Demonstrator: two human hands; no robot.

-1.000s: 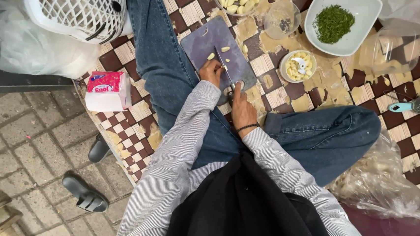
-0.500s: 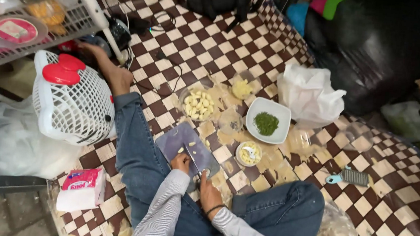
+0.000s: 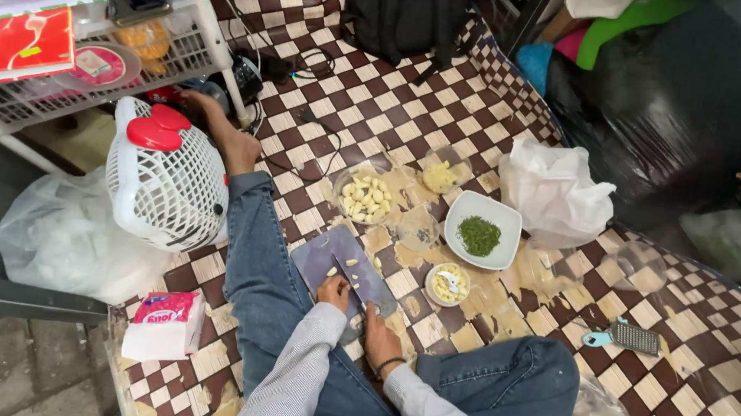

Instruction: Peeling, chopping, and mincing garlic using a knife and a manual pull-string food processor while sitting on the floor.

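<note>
Hands low centre of the head view, over a grey-purple cutting board [image 3: 332, 253] on the brown-and-cream checked mat [image 3: 394, 114]. Left hand [image 3: 332, 290] rests on the board's near edge, fingers curled down by pale garlic pieces [image 3: 351, 263]; whether it pinches one, can't tell. Right hand [image 3: 379, 337] is closed round a knife [image 3: 363, 287] handle, blade lying along the board toward the pieces.

Around the board:
- clear bowl of peeled cloves [image 3: 366, 197] just beyond it
- small white bowl of chopped garlic [image 3: 449, 284] just right of it
- white square dish [image 3: 483, 211] with chopped green herbs, further right
- small clear tub [image 3: 441, 171] with pale contents behind that
- empty clear cup [image 3: 418, 229] between cloves and dish

Packages:
- soft tissue pack [image 3: 168, 322], white with pink-red print, at the mat's left edge
- white plastic bag [image 3: 552, 193], crumpled, right of the herb dish
- clear plastic bag [image 3: 60, 238] on the floor at left, against a white lattice basket [image 3: 164, 180] with a red bow
- flat red package [image 3: 21, 40] and round pink-lidded tin [image 3: 98, 66] on the white wire shelf [image 3: 74, 96], top left
- black backpack [image 3: 406, 11] at top centre

Teal-handled grater [image 3: 627, 337] lies well right, apart from everything.
</note>
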